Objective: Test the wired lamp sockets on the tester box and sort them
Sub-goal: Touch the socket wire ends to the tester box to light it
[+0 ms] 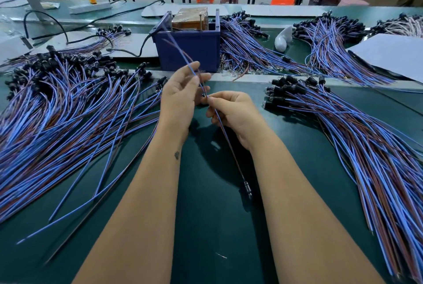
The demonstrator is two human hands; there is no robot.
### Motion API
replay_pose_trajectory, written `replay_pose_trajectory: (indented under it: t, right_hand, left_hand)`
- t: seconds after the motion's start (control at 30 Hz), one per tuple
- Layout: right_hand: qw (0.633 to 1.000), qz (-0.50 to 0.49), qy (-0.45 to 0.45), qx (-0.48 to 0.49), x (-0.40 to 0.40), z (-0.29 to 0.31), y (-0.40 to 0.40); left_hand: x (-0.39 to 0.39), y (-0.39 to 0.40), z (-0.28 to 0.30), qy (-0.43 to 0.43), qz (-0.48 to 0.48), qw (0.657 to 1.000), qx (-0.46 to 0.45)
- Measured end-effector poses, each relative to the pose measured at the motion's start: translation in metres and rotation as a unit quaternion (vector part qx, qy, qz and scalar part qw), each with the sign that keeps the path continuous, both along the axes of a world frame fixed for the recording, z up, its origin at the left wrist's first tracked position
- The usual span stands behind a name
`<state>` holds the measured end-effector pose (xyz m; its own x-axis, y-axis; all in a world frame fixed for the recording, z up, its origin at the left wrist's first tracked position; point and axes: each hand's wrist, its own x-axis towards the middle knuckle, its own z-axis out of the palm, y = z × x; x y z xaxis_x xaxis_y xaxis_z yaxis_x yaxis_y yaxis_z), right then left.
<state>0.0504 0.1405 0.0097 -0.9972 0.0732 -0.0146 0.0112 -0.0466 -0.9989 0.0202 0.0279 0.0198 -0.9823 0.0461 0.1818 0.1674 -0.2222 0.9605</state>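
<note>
**One wired socket held in front of the tester box**

Just in front of the blue tester box: left hand raised, fingertips pinching the blue and brown wires up high. Right hand beside it, pinching the same wired lamp socket lower on its leads, black socket end dangling toward the body over the green mat. Left of the box, a large socket pile; right of it, another pile.

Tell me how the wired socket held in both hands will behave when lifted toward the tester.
Probably light: the right hand and left hand hold the wired socket with fingers alone. Likely semi-stiff, since its wire spans nearly straight. The dangling end may swing.
</note>
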Motion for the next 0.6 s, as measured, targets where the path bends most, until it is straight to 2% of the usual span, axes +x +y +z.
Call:
replay_pose_trajectory:
  t: [0.13,0.43,0.6]
  right_hand:
    - [0.999,-0.031,0.024,0.005,-0.001,-0.003,-0.003]
    - [0.995,-0.089,0.037,-0.016,-0.002,-0.005,-0.008]
    - [0.99,-0.123,0.052,0.036,-0.002,-0.007,-0.009]
  left_hand:
    - [0.004,0.01,-0.004,-0.016,-0.023,0.999,-0.039]
    - [0.004,0.016,-0.009,-0.037,-0.054,0.998,-0.003]
    - [0.004,0.017,-0.011,-0.057,-0.005,0.997,-0.042]
